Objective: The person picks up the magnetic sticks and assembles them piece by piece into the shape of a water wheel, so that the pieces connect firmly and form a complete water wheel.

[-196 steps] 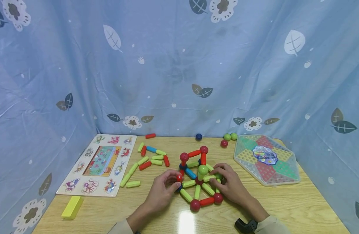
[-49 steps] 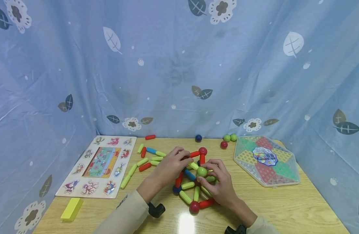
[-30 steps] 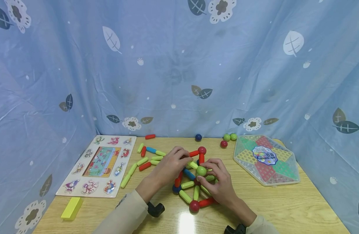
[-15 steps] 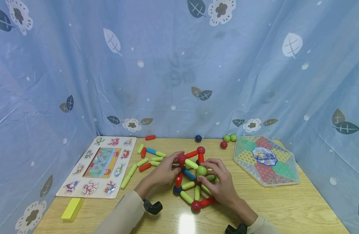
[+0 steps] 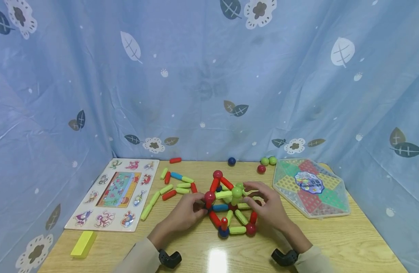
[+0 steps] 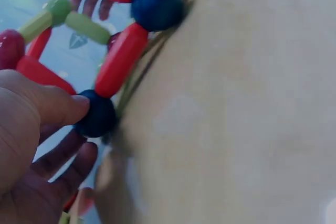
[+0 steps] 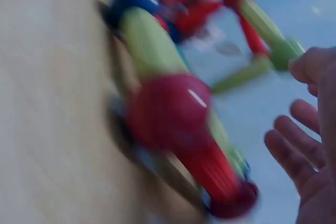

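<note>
A ball-and-stick structure of magnetic rods (image 5: 220, 207) stands at the middle of the table. My left hand (image 5: 185, 213) pinches its left corner, the thumb lying on a dark blue ball (image 6: 97, 115) in the left wrist view. Over that corner is a raised red ball (image 5: 209, 196), joined by a light green rod (image 5: 224, 194) to a raised green ball (image 5: 236, 192). At the right, my right hand (image 5: 270, 204) has a fingertip against the green ball (image 7: 285, 55), its other fingers spread loosely. A short red rod (image 5: 224, 223) points up from the near blue ball (image 5: 223, 232).
Several loose rods (image 5: 169, 194) lie left of the structure, near a sea-animal puzzle board (image 5: 74, 223). Behind are a blue ball (image 5: 231, 161), a red ball (image 5: 261, 169) and two green balls (image 5: 265, 161). A hexagonal game box (image 5: 311, 185) lies right, a yellow block (image 5: 84, 243) front left.
Since half a second ago the structure has turned counterclockwise, its near side swinging right. The light green rod joined the raised balls after the oldest frame, and a loose green rod left the table.
</note>
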{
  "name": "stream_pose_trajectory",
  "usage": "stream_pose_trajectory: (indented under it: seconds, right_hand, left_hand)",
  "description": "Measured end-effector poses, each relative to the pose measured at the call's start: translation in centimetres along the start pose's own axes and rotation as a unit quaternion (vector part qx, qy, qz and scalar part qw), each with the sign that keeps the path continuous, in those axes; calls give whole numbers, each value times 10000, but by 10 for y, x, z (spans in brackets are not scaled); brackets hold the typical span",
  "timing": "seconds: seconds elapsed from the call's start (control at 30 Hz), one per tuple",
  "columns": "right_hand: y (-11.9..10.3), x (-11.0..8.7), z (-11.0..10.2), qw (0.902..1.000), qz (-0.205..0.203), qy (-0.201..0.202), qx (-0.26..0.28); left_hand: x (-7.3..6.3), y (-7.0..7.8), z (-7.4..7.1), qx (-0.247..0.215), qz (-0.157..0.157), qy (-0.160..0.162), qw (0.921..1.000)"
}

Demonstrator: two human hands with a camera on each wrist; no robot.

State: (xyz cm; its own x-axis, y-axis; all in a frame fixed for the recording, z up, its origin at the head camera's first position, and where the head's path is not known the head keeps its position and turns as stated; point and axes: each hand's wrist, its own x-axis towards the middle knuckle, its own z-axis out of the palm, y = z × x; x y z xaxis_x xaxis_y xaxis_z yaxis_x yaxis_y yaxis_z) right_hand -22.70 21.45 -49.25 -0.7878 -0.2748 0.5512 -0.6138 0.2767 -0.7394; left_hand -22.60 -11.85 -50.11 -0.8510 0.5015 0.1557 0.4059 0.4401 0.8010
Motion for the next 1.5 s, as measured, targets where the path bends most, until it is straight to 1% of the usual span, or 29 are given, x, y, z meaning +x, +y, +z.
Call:
stream_pose_trajectory:
  seconds: [0.1,0.17,0.23,0.33,0.43,0.57,0.67,0.77,0.83,1.0,1.07,1.13,1.23,1.3,1.4,1.43,1.5]
  right_hand:
    - [17,3,-26,9975,537,264,376]
    - [30,5,-44,9932,876,513,567]
    - [42,8,-60,9886,1141,665,729]
    - [59,14,-79,9843,1403,717,795]
    - [71,24,-90,9832,1635,606,540]
    - [83,41,-94,9834,1778,374,11]
    - [92,54,-93,9837,1779,215,-152]
    - [99,63,-90,9838,1765,91,-305]
    - [102,68,-87,9833,1761,17,-462]
    - [110,76,-78,9770,1724,-275,-1225]
    - [111,78,-76,9741,1649,-393,-1493]
    - [110,78,-73,9730,1572,-468,-1626]
    - [105,74,-72,9746,1606,-394,-1513]
    - [96,69,-72,9761,1776,-250,-1224]
    - [75,58,-70,9786,2002,2,-487]
    - [66,54,-68,9789,2034,49,-199]
    - [46,45,-63,9799,1967,114,300]
  left_hand:
    - [-11,0,4,-141,169,148,9996]
    - [-18,0,8,-206,299,242,9990]
    - [-25,3,13,-221,439,330,9982]
    - [-33,8,22,-113,659,443,9968]
    - [-39,16,32,128,762,537,9956]
    - [-43,25,43,352,709,703,9944]
    - [-45,29,49,307,620,853,9939]
    - [-45,29,54,239,509,971,9937]
    - [-45,28,57,180,416,993,9940]
    - [-43,25,60,101,237,1039,9943]
    - [-41,24,61,39,204,1084,9939]
    - [-40,24,62,-31,193,1137,9933]
    - [-38,22,64,-92,184,1167,9930]
    - [-38,21,65,-108,168,1181,9928]
    - [-38,20,66,-94,143,1217,9924]
    - [-38,20,66,-94,126,1231,9923]
    - [-38,20,65,-100,95,1250,9921]
